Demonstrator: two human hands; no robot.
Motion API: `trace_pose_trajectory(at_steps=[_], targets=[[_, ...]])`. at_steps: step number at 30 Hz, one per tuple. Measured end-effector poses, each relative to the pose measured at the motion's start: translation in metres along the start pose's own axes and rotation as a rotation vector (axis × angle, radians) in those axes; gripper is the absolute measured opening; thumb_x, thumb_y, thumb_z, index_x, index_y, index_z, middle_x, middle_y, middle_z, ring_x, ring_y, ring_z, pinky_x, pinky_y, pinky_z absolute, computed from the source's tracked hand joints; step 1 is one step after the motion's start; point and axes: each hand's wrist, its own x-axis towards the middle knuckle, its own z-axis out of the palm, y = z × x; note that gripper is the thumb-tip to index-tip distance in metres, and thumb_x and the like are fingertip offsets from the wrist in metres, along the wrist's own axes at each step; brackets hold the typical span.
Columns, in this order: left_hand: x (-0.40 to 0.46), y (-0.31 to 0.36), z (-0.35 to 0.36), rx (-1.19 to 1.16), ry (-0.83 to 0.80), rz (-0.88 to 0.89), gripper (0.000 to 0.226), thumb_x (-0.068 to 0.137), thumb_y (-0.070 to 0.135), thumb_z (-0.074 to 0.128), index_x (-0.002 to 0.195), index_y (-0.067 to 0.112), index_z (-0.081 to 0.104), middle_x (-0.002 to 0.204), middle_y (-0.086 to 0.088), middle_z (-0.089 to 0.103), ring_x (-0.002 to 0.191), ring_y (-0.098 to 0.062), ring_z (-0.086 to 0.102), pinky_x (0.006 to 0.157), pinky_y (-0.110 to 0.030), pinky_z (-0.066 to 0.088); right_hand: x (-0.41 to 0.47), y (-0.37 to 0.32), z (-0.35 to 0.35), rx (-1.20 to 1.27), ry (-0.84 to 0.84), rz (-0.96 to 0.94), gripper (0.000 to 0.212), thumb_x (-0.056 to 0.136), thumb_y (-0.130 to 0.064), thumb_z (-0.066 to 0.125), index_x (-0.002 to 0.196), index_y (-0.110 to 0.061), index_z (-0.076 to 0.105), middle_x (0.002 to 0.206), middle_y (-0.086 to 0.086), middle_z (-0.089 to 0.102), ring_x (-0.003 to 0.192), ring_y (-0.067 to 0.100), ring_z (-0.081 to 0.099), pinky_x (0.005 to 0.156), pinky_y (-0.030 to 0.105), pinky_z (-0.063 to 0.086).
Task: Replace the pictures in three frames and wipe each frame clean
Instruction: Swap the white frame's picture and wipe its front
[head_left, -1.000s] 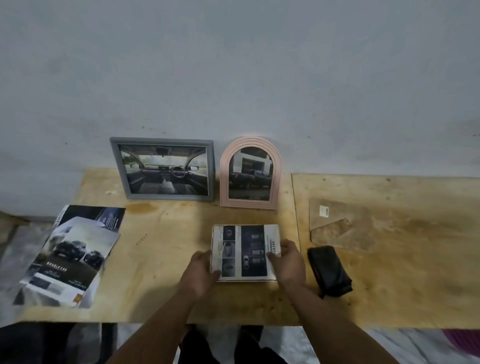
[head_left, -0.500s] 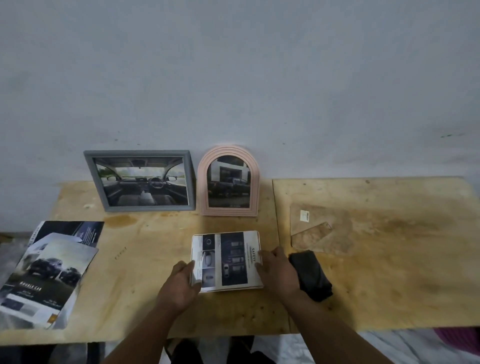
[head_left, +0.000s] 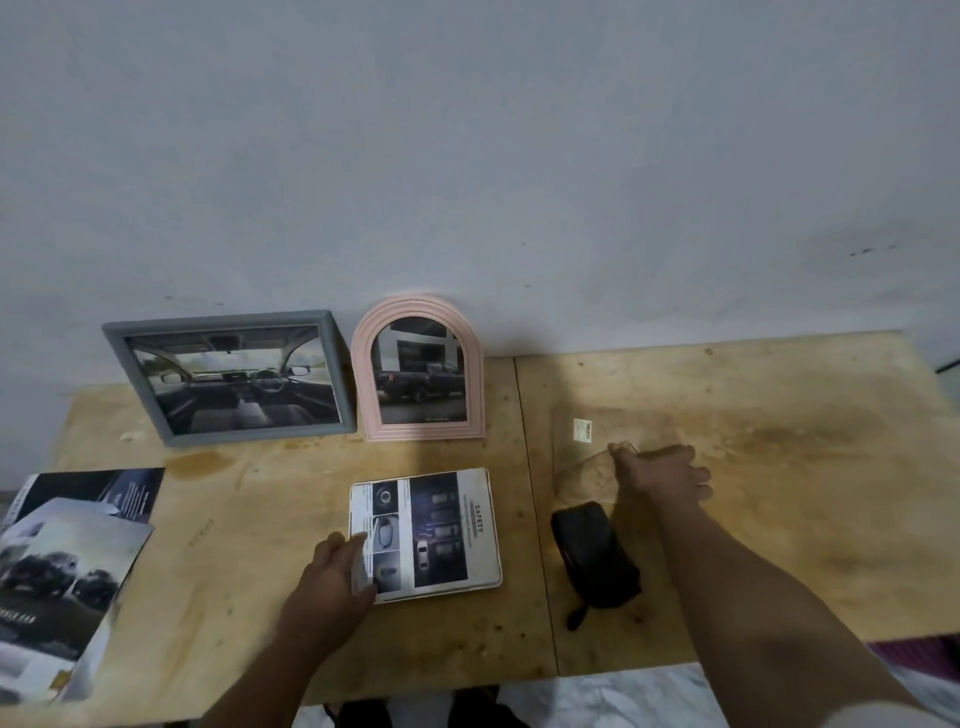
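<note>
A white frame (head_left: 441, 530) lies flat on the plywood table (head_left: 789, 519) with a car "SAFETY" page face up in it. My left hand (head_left: 332, 582) grips its left edge, thumb on top. My right hand (head_left: 660, 470) is out to the right on a brown backing board (head_left: 582, 475), fingers curled over its folding stand. A folded black cloth (head_left: 595, 556) lies just in front of that board. Against the wall stand a grey frame (head_left: 218, 318) with a car-interior picture and a pink arched frame (head_left: 363, 374) with a dark pickup picture.
Car brochures (head_left: 62, 561) lie stacked at the table's left edge, partly overhanging it. A seam (head_left: 530, 493) runs between the two plywood sheets. The grey wall stands directly behind the frames.
My right hand has left the white frame's right edge and moved right and back onto the backing board. My left hand stays on the frame. The camera has shifted closer.
</note>
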Motion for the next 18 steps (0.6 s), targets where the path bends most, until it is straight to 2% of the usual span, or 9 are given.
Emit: trace_pose_trajectory(at_steps=[3, 5, 7, 10, 11, 14, 17, 18], targets=[[-0.003, 0.007, 0.002, 0.270, 0.132, 0.137, 0.077, 0.086, 0.056, 0.058, 0.154, 0.026, 0.041, 0.163, -0.014, 0.032, 0.141, -0.042, 0.041, 0.101, -0.056, 0.049, 0.011, 0.001, 0.006, -0.084, -0.007, 0.031, 0.122, 0.061, -0.071, 0.082, 0.151, -0.017, 0.019, 0.152, 0.022, 0.025, 0.140, 0.045, 0.024, 0.107, 0.065, 0.032], [-0.003, 0.016, 0.004, 0.433, 0.142, 0.280, 0.077, 0.085, 0.063, 0.050, 0.152, 0.026, 0.045, 0.161, -0.017, 0.037, 0.144, -0.045, 0.039, 0.100, -0.060, 0.049, 0.015, 0.001, 0.010, -0.107, 0.013, 0.055, 0.126, 0.056, -0.072, 0.084, 0.150, -0.018, 0.019, 0.151, 0.022, 0.025, 0.139, 0.045, 0.025, 0.106, 0.066, 0.032], [-0.001, 0.030, 0.008, 0.486, 0.105, 0.394, 0.078, 0.085, 0.065, 0.049, 0.152, 0.026, 0.045, 0.164, -0.014, 0.034, 0.149, -0.044, 0.033, 0.106, -0.062, 0.044, 0.017, 0.000, 0.011, -0.105, 0.035, 0.089, 0.126, 0.053, -0.071, 0.087, 0.147, -0.017, 0.023, 0.148, 0.023, 0.028, 0.137, 0.045, 0.027, 0.105, 0.065, 0.033], [0.005, 0.058, 0.014, 0.497, 0.036, 0.505, 0.083, 0.083, 0.065, 0.059, 0.155, 0.031, 0.038, 0.168, -0.006, 0.025, 0.152, -0.040, 0.027, 0.112, -0.062, 0.040, 0.016, -0.001, 0.005, -0.086, 0.030, 0.123, 0.123, 0.052, -0.070, 0.089, 0.143, -0.014, 0.028, 0.145, 0.024, 0.030, 0.135, 0.045, 0.027, 0.106, 0.062, 0.034], [0.007, 0.067, 0.016, 0.507, 0.021, 0.545, 0.085, 0.083, 0.064, 0.059, 0.157, 0.032, 0.033, 0.169, -0.004, 0.020, 0.153, -0.038, 0.022, 0.115, -0.062, 0.033, 0.016, -0.001, 0.003, -0.080, 0.024, 0.126, 0.123, 0.052, -0.070, 0.090, 0.143, -0.013, 0.030, 0.145, 0.024, 0.030, 0.135, 0.045, 0.028, 0.106, 0.061, 0.034], [0.014, 0.080, 0.027, 0.497, -0.059, 0.582, 0.085, 0.088, 0.062, 0.053, 0.161, 0.037, 0.017, 0.169, 0.008, -0.003, 0.154, -0.027, -0.007, 0.119, -0.055, 0.000, 0.016, 0.003, 0.000, -0.019, 0.027, 0.108, 0.123, 0.055, -0.065, 0.091, 0.145, -0.010, 0.029, 0.147, 0.023, 0.027, 0.135, 0.046, 0.031, 0.105, 0.058, 0.038], [0.015, 0.081, 0.036, 0.535, -0.066, 0.574, 0.078, 0.095, 0.057, 0.054, 0.160, 0.039, 0.015, 0.169, 0.008, -0.005, 0.155, -0.030, -0.008, 0.121, -0.058, 0.002, 0.015, 0.015, -0.004, 0.141, 0.008, 0.001, 0.118, 0.059, -0.055, 0.095, 0.145, -0.008, 0.028, 0.147, 0.025, 0.034, 0.133, 0.049, 0.041, 0.104, 0.058, 0.043], [0.015, 0.081, 0.038, 0.528, -0.099, 0.549, 0.077, 0.098, 0.054, 0.052, 0.161, 0.039, 0.010, 0.169, 0.009, -0.010, 0.155, -0.030, -0.012, 0.121, -0.057, -0.003, 0.015, 0.018, -0.007, 0.201, -0.003, -0.053, 0.112, 0.063, -0.051, 0.094, 0.144, -0.008, 0.029, 0.146, 0.025, 0.040, 0.132, 0.048, 0.045, 0.104, 0.057, 0.045]])
